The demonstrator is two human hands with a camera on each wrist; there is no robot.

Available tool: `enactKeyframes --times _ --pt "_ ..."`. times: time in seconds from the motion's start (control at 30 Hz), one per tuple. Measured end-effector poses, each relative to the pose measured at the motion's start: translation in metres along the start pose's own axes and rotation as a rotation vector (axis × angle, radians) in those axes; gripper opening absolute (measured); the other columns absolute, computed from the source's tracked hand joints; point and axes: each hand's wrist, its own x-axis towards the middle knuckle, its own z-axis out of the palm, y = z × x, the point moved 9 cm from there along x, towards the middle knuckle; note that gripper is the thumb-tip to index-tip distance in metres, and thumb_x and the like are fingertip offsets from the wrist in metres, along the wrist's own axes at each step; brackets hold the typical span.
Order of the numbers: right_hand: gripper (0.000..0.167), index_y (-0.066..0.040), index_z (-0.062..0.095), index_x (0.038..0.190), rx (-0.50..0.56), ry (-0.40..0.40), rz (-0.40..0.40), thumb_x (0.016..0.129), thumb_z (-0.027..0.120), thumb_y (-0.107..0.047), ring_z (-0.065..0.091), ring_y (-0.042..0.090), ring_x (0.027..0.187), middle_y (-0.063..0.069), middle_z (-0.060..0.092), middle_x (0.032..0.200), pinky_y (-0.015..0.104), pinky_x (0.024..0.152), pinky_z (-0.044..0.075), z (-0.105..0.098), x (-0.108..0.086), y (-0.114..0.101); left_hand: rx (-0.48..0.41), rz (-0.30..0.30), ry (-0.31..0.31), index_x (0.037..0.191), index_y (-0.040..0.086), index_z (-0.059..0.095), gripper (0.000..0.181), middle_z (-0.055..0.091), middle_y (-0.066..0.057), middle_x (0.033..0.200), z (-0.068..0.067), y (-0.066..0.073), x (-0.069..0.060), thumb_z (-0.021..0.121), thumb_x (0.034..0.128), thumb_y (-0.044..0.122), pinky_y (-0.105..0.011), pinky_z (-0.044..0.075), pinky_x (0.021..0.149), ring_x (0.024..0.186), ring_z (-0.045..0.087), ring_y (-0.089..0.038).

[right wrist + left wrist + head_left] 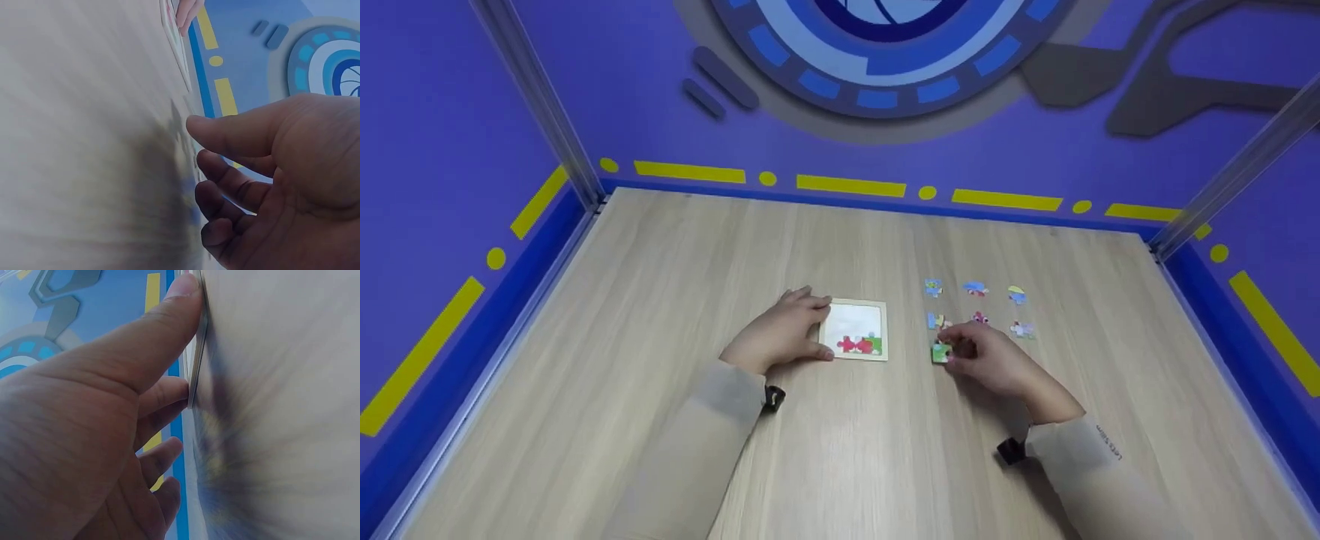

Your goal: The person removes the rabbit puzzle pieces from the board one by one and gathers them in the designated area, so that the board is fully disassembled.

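A square wooden puzzle tray [884,330] lies on the table, with red and green jigsaw pieces [856,344] along the bottom of its white inside. My left hand [789,330] holds the tray's left side, thumb near the lower corner and index finger near the upper one. In the left wrist view, the thumb [163,326] lies against the tray's edge [197,365]. To the right of the tray, my right hand [986,356] pinches a green puzzle piece [939,353] between thumb and fingers, at the table surface. The right wrist view hides that piece.
Several loose puzzle pieces lie in rows beyond the right hand, among them a blue one [933,286], a blue-and-red one [976,288], a yellow-and-blue one [1017,294] and a pale one [1021,329]. Blue-purple walls [840,161] enclose the wooden table [720,247].
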Motion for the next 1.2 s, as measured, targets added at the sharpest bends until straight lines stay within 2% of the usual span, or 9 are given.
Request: enactKeyframes --times 0.2,0.4,0.6,0.67,0.83,0.97,1.1,1.2 --pt "0.036 -0.001 0.076 0.139 -0.013 0.000 -0.009 0.104 0.080 -0.008 0.060 0.022 0.106 0.016 0.075 0.127 0.032 0.090 0.050 0.000 0.001 0.001 -0.017 -0.008 -0.005 0.167 0.006 0.055 0.088 0.044 -0.007 0.182 -0.001 0.000 0.000 0.091 0.0960 0.043 -0.055 0.019 0.147 0.178 0.021 -0.039" --pt "0.037 -0.002 0.077 0.139 -0.017 -0.007 -0.015 0.103 0.082 -0.008 0.060 0.021 0.107 0.016 0.077 0.131 0.031 0.091 0.049 0.002 0.002 0.002 -0.010 -0.002 0.000 0.167 0.005 0.055 0.088 0.044 -0.007 0.182 -0.001 0.000 0.000 0.091 0.0961 0.044 -0.055 0.022 0.146 0.177 0.022 -0.040" --pt "0.046 -0.006 0.076 0.143 -0.012 -0.006 0.020 0.099 0.086 -0.011 0.057 0.022 0.103 0.013 0.077 0.131 0.030 0.087 0.048 -0.002 0.000 0.003 -0.019 -0.006 -0.003 0.167 0.004 0.054 0.089 0.045 -0.007 0.182 -0.002 0.001 -0.001 0.091 0.0964 0.043 -0.055 0.022 0.146 0.178 0.021 -0.040" --pt "0.046 -0.007 0.076 0.144 -0.015 0.008 0.027 0.099 0.086 -0.013 0.059 0.023 0.107 0.012 0.077 0.134 0.032 0.091 0.051 -0.005 0.000 0.001 -0.019 -0.007 -0.002 0.167 0.004 0.054 0.089 0.045 -0.007 0.182 -0.002 0.001 -0.001 0.091 0.0962 0.043 -0.055 0.022 0.146 0.178 0.022 -0.040" --pt "0.044 -0.007 0.075 0.144 -0.006 0.045 0.001 0.102 0.084 -0.017 0.063 0.025 0.108 0.014 0.074 0.136 0.034 0.087 0.057 -0.007 0.004 -0.021 -0.026 -0.004 0.007 0.166 0.003 0.056 0.088 0.047 -0.009 0.181 -0.003 0.002 -0.001 0.092 0.0953 0.041 -0.056 0.020 0.146 0.177 0.023 -0.042" --pt "0.047 -0.010 0.072 0.149 0.056 0.042 -0.006 0.104 0.082 -0.020 0.064 0.027 0.107 0.018 0.071 0.139 0.032 0.073 0.062 -0.003 0.011 -0.049 -0.024 -0.001 0.009 0.165 0.002 0.056 0.088 0.047 -0.011 0.180 -0.003 0.002 -0.001 0.092 0.0954 0.041 -0.057 0.019 0.147 0.176 0.024 -0.043" --pt "0.050 -0.018 0.069 0.153 0.116 0.060 -0.002 0.105 0.081 -0.025 0.066 0.031 0.118 0.016 0.069 0.146 0.036 0.081 0.063 0.003 0.019 -0.074 -0.017 -0.006 0.007 0.165 0.003 0.056 0.087 0.046 -0.010 0.181 -0.002 0.002 0.000 0.092 0.0957 0.042 -0.056 0.019 0.147 0.177 0.023 -0.043" --pt "0.051 -0.019 0.068 0.154 0.173 0.079 -0.029 0.105 0.079 -0.025 0.067 0.030 0.121 0.016 0.069 0.148 0.036 0.089 0.060 0.008 0.026 -0.090 -0.016 -0.012 0.007 0.165 0.004 0.057 0.087 0.046 -0.010 0.181 -0.002 0.003 0.000 0.092 0.0961 0.042 -0.057 0.020 0.146 0.177 0.023 -0.042"
